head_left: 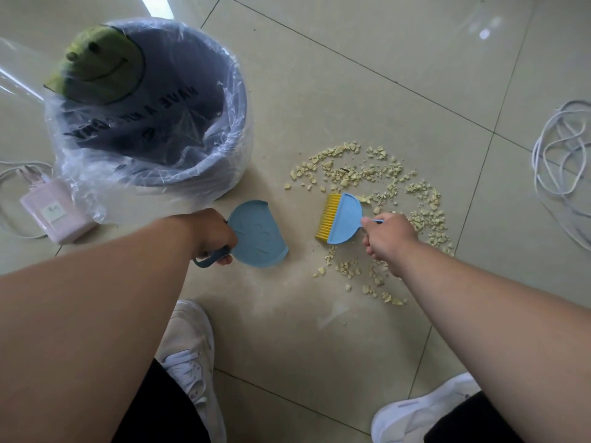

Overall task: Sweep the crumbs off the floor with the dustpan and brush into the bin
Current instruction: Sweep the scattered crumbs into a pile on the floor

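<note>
The left hand (212, 235) was curled tight round the dark grey loop handle of the small light-blue plastic dustpan (259, 235), which lay low at the floor w/ its open lip turned toward the other hand. The right hand (388, 238) pinched the thin handle of the little blue-backed brush w/ yellow bristles (339, 219), fingers wrapped, bristles facing the pan and apart from it by a strip of bare tile. The pale yellow-green crumbs (377, 177) lay mostly beyond and outboard of the right hand, a ring-shaped scatter, w/ a smaller trail nearer the person just under that wrist; none showed inside the pan. The round grey bin lined w/ a clear plastic bag (179, 129) stood just beyond the left hand, green smiley print on its inner wall, mouth open. Judged step: start of the gather, brush positioned but nothing collected yet, so task barely begun. Next move prob. calls for reaching the brush past the far crumbs and drawing them toward the pan, pan lip pressed flat to the beige glossy floor tile (367, 78) so bits don't slip under; several strokes likely needed, as the spread was wide. A coiled white cable (556, 155) lay well outboard of the right hand, and a pink charger block (56, 212) outboard of the left, beside the bin.
</note>
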{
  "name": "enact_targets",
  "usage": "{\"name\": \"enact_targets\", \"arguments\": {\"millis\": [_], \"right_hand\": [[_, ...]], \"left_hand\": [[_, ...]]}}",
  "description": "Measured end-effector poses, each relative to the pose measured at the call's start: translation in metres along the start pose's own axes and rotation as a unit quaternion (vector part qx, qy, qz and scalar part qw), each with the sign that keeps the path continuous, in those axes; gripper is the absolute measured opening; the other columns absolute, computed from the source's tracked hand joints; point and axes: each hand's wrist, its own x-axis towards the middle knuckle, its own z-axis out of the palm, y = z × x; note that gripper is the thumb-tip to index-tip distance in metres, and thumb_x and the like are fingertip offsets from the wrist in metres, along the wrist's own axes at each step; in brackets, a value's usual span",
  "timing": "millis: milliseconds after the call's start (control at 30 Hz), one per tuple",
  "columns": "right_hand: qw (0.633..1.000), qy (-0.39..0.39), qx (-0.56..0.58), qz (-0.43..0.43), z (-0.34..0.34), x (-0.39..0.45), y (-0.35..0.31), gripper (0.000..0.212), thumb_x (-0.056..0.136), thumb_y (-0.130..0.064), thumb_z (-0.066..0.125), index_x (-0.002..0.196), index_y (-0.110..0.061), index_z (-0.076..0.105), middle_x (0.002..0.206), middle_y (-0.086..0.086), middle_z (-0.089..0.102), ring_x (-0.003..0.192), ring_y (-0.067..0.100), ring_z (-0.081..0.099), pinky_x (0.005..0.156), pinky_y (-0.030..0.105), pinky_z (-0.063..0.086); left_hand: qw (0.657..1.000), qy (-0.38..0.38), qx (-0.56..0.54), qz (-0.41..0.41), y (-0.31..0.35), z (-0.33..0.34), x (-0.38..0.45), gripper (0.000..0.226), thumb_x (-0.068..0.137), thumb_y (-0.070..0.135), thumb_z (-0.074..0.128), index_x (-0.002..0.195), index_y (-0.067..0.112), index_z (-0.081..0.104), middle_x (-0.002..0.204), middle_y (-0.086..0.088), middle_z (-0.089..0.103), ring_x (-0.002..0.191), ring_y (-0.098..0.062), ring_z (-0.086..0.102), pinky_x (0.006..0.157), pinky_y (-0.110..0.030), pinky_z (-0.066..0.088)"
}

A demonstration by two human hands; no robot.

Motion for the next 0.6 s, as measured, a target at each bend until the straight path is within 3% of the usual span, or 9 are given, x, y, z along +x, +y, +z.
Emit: {"name": "enact_targets", "arguments": {"millis": [133, 300, 400, 500, 600], "right_hand": [[0.998, -0.024, -0.015, -0.061, 0.010, -0.002, -0.011, 0.039, 0.101, -0.045, 0.050, 0.095, -0.012, 0.070, 0.078, 0.009, 0.065, 0.065, 0.025, 0.056, 0.062, 0.033, 0.043], [0.979, -0.131, 0.155, -0.007, 0.046, -0.013, -0.046, 0.023, 0.104, -0.026, 0.057, 0.089, -0.010, 0.064, 0.063, 0.003, 0.052, 0.045, 0.013, 0.039, 0.045, 0.023, 0.031], [0.984, -0.165, 0.020, -0.067, 0.069, -0.016, -0.067, 0.031, 0.104, -0.026, 0.053, 0.075, -0.014, 0.058, 0.070, 0.008, 0.057, 0.054, 0.020, 0.046, 0.054, 0.029, 0.035], [0.973, -0.132, -0.136, -0.133, 0.083, -0.014, -0.087, 0.036, 0.105, -0.029, 0.049, 0.071, -0.018, 0.046, 0.083, 0.010, 0.053, 0.073, 0.026, 0.048, 0.058, 0.031, 0.034], [0.967, -0.105, -0.188, -0.139, 0.087, -0.005, -0.104, 0.027, 0.106, -0.029, 0.049, 0.084, -0.014, 0.052, 0.095, 0.014, 0.056, 0.085, 0.029, 0.052, 0.071, 0.032, 0.041]], "left_hand": [[1.000, -0.001, -0.009, 0.001, -0.001, -0.002, -0.003, 0.029, 0.087, -0.004, 0.056, 0.114, -0.007, 0.065, 0.084, -0.024, 0.078, 0.063, -0.027, 0.079, 0.075, -0.040, 0.053], [0.999, 0.010, -0.031, 0.025, -0.001, -0.005, -0.004, 0.027, 0.085, -0.003, 0.056, 0.109, -0.004, 0.067, 0.085, -0.023, 0.078, 0.065, -0.028, 0.079, 0.070, -0.037, 0.058], [0.999, 0.009, -0.035, 0.019, 0.001, -0.004, -0.004, 0.026, 0.084, -0.004, 0.053, 0.107, -0.007, 0.067, 0.080, -0.022, 0.076, 0.064, -0.029, 0.077, 0.069, -0.036, 0.051], [0.999, 0.002, -0.050, -0.004, -0.002, -0.003, -0.001, 0.029, 0.084, -0.005, 0.054, 0.111, -0.010, 0.064, 0.081, -0.024, 0.075, 0.071, -0.033, 0.079, 0.071, -0.036, 0.049], [0.998, -0.003, -0.054, -0.016, -0.004, -0.002, 0.001, 0.027, 0.086, -0.004, 0.055, 0.112, -0.008, 0.063, 0.083, -0.022, 0.073, 0.066, -0.030, 0.077, 0.063, -0.029, 0.049]]}}
